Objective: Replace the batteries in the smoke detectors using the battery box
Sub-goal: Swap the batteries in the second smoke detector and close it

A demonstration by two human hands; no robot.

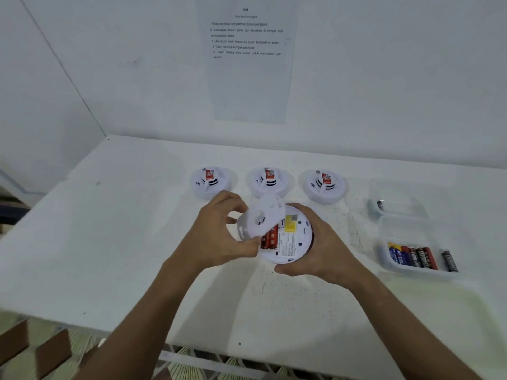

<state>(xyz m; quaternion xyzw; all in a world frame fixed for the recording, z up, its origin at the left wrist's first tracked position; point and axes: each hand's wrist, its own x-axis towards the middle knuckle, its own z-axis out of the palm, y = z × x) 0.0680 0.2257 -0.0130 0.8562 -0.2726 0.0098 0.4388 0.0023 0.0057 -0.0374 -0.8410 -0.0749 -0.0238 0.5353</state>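
Observation:
My right hand point(318, 248) grips a white smoke detector point(295, 237) turned back side up over the table's middle. Red batteries point(270, 237) show in its open compartment beside a yellow label. My left hand point(219, 231) pinches the round white back cover point(260, 218), tilted and lifted off the detector's left side. Three more smoke detectors point(210, 182) point(269, 181) point(325, 185) sit face up in a row behind. At the right, a clear battery box point(395, 261) holds several batteries point(417, 256).
Behind the battery box, a second clear container point(395, 200) holds one dark battery point(380, 205). A printed instruction sheet point(247, 50) hangs on the white wall. The white table point(109, 242) ends at its front edge near the bottom, with a floor and brown objects below left.

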